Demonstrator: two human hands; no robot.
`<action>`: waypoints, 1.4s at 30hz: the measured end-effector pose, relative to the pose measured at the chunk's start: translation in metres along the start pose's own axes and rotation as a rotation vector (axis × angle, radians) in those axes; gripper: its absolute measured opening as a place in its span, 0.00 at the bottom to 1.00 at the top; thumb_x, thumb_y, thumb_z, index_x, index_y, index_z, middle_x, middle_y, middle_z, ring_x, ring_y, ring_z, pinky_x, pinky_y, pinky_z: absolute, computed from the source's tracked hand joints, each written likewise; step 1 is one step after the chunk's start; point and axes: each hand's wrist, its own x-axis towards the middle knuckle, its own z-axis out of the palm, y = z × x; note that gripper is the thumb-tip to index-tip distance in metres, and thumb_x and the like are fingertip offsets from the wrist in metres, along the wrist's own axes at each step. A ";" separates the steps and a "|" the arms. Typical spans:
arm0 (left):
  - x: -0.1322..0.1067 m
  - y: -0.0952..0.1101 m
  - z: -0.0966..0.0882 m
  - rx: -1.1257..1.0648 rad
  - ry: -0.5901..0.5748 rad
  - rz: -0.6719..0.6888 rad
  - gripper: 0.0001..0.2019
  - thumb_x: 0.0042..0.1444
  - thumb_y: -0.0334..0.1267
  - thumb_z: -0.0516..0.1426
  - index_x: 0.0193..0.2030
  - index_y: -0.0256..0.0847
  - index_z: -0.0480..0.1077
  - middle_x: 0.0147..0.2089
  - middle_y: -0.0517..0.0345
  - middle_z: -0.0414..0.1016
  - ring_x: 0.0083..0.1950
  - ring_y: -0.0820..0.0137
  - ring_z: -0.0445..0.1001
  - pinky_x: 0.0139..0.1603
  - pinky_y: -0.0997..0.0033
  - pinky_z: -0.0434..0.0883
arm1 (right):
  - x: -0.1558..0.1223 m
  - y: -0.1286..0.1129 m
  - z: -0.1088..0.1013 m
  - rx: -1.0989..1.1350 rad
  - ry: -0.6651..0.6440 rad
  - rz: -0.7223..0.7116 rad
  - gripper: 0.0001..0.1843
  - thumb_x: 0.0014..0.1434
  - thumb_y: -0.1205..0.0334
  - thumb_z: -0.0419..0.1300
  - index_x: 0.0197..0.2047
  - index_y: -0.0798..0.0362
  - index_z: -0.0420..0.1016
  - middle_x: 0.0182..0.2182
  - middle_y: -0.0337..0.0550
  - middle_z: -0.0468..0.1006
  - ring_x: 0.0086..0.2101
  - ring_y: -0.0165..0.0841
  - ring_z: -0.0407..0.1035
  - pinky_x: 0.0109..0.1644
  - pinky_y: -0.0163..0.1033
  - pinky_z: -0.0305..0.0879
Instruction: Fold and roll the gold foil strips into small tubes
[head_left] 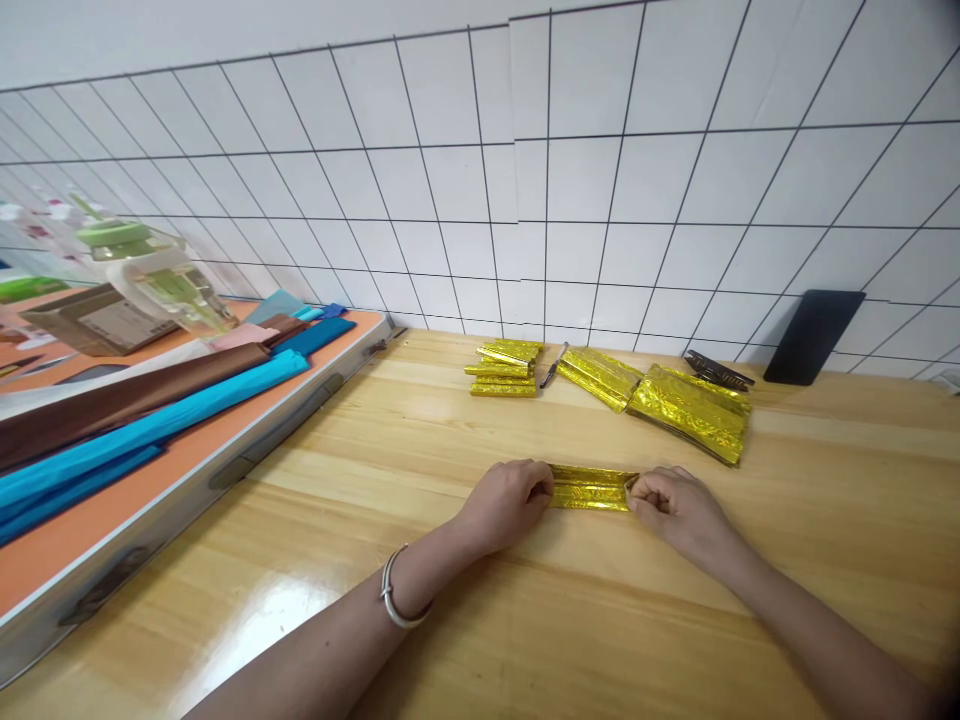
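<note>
A strip of shiny gold foil paper [590,488] with creases along its length lies low over the wooden table, stretched between my two hands. My left hand [517,503], with a bangle on its wrist, is closed on the strip's left end. At the right end, my right hand [670,507] pinches the foil between thumb and fingers. Behind the hands sits a small pile of narrow folded gold strips [506,370]. Wider gold foil sheets [694,410] lie stacked to the right of it, beside another gold foil piece [600,376].
A pen [553,366] lies between the gold piles. A dark hair clip [718,371] rests behind the sheets, and a black phone-like slab [814,338] leans on the tiled wall. On the left, an orange-topped board [199,440] bears blue and brown paper rolls, a box [105,318] and a bottle [161,270].
</note>
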 end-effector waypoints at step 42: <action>-0.014 0.023 -0.021 0.582 -0.183 0.380 0.06 0.59 0.28 0.49 0.33 0.37 0.65 0.33 0.53 0.69 0.34 0.67 0.67 0.36 0.68 0.65 | -0.011 0.003 -0.008 -0.242 0.035 -0.364 0.11 0.61 0.64 0.51 0.42 0.48 0.73 0.37 0.46 0.75 0.40 0.37 0.67 0.44 0.43 0.66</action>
